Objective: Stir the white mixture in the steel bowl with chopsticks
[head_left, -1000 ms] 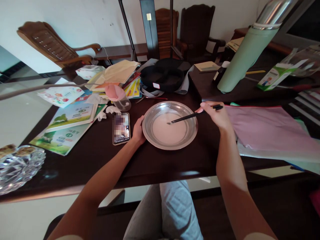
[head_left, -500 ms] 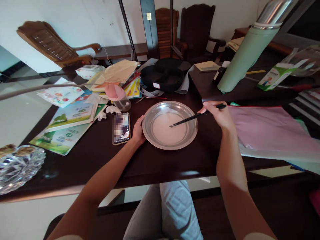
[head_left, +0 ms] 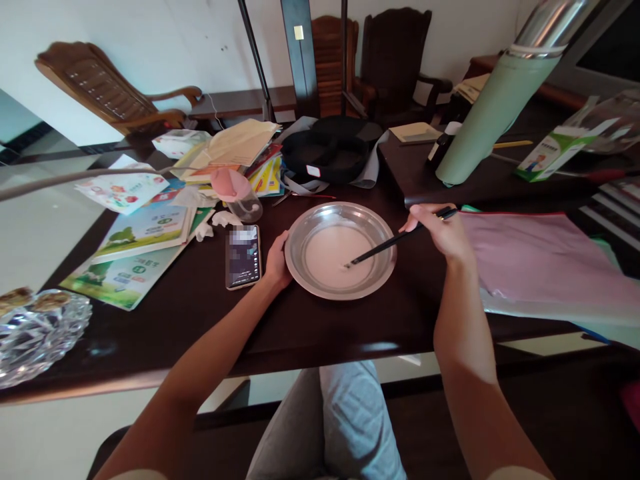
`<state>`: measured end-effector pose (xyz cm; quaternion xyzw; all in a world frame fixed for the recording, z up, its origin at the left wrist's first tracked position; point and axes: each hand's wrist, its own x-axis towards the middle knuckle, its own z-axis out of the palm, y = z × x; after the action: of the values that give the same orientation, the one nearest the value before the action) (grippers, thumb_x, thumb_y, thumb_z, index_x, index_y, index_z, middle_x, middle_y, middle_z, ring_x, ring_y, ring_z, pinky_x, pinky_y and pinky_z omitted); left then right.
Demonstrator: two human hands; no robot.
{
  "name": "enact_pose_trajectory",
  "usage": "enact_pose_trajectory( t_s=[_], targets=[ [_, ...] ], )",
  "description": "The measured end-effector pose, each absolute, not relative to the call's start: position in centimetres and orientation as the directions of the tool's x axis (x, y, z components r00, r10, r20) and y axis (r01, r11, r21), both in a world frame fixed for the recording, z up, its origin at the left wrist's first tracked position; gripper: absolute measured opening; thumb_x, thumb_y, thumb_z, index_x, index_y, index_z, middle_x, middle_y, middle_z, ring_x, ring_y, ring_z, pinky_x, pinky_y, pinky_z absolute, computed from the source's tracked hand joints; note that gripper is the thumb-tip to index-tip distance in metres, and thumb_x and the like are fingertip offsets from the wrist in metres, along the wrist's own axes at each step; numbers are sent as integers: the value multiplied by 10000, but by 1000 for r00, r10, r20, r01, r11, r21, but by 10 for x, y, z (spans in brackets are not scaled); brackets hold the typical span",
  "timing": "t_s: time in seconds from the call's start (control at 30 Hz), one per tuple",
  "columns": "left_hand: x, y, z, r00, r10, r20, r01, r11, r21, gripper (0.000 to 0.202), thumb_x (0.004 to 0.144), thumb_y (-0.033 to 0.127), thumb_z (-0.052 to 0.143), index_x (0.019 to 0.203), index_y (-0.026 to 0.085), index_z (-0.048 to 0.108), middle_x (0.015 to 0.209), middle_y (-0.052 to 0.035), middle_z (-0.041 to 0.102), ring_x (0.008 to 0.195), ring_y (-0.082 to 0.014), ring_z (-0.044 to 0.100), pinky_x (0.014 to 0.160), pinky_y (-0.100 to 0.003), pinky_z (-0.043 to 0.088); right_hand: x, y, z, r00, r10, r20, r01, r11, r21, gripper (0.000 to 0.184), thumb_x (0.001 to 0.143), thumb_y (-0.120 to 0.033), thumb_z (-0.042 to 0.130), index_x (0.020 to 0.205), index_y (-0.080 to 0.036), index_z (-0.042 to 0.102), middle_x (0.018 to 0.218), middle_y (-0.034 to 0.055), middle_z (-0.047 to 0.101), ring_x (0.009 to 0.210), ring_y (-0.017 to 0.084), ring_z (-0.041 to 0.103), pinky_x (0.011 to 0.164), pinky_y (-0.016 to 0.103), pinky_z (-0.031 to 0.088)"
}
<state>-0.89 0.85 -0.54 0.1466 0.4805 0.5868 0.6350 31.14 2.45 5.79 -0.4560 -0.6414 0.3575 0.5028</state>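
Note:
A round metal pan point(head_left: 300, 230) sits on the dark table point(head_left: 325, 327) in front of me, holding a pale white liquid point(head_left: 330, 257). My left hand point(head_left: 277, 261) grips the pan's left rim. My right hand point(head_left: 440, 230) is closed on black chopsticks point(head_left: 390, 243), whose tips dip into the liquid towards its lower right. A phone point(head_left: 243, 256) lies flat just left of my left hand.
Picture books point(head_left: 140, 247) and papers pile up at the left, with a pink-lidded cup point(head_left: 235, 193) and a glass bowl point(head_left: 35, 333). A tall green flask point(head_left: 493, 110) stands at the right rear. Pink plastic folders point(head_left: 540, 257) lie under my right wrist. A black pan point(head_left: 327, 153) sits behind.
The chopstick tips have swept from the middle of the liquid towards the lower right, my right hand shifting slightly right. My left hand and the pan stay put.

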Motion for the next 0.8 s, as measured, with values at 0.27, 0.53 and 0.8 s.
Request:
enact_pose_trajectory(
  t_s=[0.27,0.53,0.8],
  targets=[
    [-10,9,-7,-134,903,-409,-590,259,764,271,709,441,790,758,198,680,804,-56,774,983,-328,750,908,-432,599,296,24,58,-199,926,320,247,364,-898,454,822,-692,733,682,-266,800,757,29,804,813,227,751,838,363,546],
    [-10,8,-6,-147,891,-430,-588,270,762,250,752,437,760,747,205,667,777,-47,764,942,-308,753,880,-420,606,303,23,59,-193,939,284,235,326,-916,478,825,-697,727,601,-277,770,672,12,773,729,218,739,843,371,553],
    [-9,8,-4,-139,888,-439,-583,285,761,260,743,448,759,753,205,666,805,-56,769,975,-324,751,889,-437,607,306,26,56,-55,935,350,274,351,-895,443,855,-654,725,646,-267,774,704,16,781,753,211,737,856,367,541]
  ],
)
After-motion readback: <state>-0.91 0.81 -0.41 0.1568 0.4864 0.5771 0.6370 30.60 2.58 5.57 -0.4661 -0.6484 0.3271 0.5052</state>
